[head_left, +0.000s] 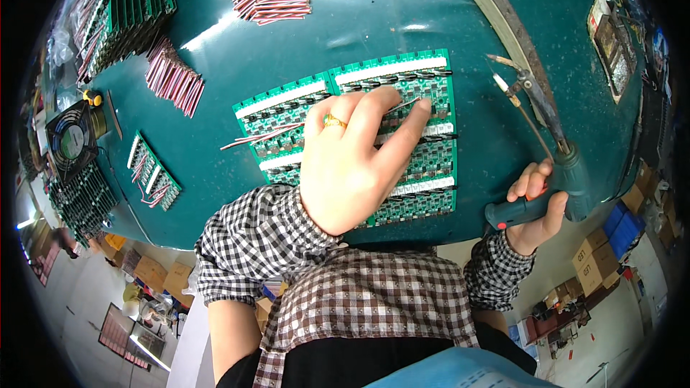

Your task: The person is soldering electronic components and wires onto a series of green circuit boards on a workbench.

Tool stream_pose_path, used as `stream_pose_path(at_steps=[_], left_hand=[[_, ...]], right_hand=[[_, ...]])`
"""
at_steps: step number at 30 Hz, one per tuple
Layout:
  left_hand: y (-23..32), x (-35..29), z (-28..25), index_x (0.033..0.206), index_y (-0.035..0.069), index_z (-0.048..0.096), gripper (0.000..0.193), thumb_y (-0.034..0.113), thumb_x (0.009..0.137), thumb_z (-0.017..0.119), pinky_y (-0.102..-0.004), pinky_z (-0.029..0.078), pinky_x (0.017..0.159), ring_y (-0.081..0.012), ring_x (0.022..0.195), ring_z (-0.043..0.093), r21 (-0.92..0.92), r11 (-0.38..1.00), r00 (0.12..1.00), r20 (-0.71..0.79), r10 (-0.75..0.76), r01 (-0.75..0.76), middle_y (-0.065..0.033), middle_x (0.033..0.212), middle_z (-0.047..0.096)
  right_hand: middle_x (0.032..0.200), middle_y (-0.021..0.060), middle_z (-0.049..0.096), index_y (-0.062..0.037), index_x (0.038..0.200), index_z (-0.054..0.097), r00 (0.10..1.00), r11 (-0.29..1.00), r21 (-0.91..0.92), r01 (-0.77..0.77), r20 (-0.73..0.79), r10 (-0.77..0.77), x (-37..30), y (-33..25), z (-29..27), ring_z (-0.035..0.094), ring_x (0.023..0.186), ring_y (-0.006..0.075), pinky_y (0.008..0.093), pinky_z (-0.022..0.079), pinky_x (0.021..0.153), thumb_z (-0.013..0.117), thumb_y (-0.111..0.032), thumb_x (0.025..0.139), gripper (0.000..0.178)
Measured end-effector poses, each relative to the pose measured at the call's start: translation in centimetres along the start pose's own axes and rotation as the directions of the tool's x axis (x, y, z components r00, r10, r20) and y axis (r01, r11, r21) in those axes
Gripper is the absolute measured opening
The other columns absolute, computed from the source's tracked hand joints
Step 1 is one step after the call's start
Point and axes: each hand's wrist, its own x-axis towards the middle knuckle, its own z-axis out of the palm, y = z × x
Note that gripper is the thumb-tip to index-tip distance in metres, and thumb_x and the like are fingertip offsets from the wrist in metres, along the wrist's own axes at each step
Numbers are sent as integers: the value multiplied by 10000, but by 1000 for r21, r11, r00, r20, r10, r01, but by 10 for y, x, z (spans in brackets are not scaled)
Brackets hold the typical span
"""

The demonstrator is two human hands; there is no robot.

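My left hand (348, 165), with a gold ring on one finger, lies over two green circuit board panels (428, 205) placed side by side. Thin red, black and white wires (262, 135) run under its palm. Its thumb and forefinger close on a wire end above the right panel. At the table's right front edge, my right hand (539, 219) grips a teal soldering gun (573, 176), a finger at its red trigger. The gun's metal tip and a thin feed tube with a white end point up and away, apart from the boards. The palm hides part of the panels.
Wire bundles (277, 0) lie at the back and at the left (175, 79). Stacked boards (136, 11) rise at the far left, near a black fan (70, 136). A small wired board (153, 172) sits left. A curved bar (503, 11) crosses the right, before a metal plate (611, 43).
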Motion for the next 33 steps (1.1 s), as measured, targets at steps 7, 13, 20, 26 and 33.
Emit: stream_pose_path(at_steps=[7,13,20,26,33], left_hand=[[-1,-8,1,1094,145,616,509,35,597,633,-362,399,753,-217,863,498,38,999,999,-21,26,-25,-66,994,509],[-7,-7,-2,1056,80,616,472,-21,596,645,-347,421,723,-226,834,527,-23,998,997,-51,51,-52,-79,978,535],[-18,7,-24,976,31,607,289,-18,696,655,-334,437,708,-243,810,557,-53,998,976,-215,-34,23,-107,897,586],[-37,38,-10,936,37,597,317,143,668,729,-319,441,706,-224,785,547,-104,988,989,-84,-125,116,-74,845,562],[-22,42,-34,904,18,551,301,79,671,731,-244,437,721,-125,793,539,-372,928,1000,-15,7,-12,-27,831,520]], right_hand=[[738,44,437,62,1056,420,1000,1000,16,-1,-11,2,-1,-1,3,455,696,128,234,476,559,523,-367,872,478],[749,69,456,70,1051,456,999,997,75,21,-40,-18,-2,2,-1,494,670,158,268,492,523,529,-380,858,495],[757,64,450,65,1053,440,999,991,129,36,-13,-35,0,5,-3,479,688,154,264,484,536,513,-378,869,485],[744,46,444,45,1049,438,997,972,225,76,6,-79,4,11,-7,458,680,144,253,462,539,495,-383,884,462],[739,17,438,10,1047,441,994,865,501,37,70,-83,12,9,-19,414,691,122,250,417,571,486,-414,890,454]])
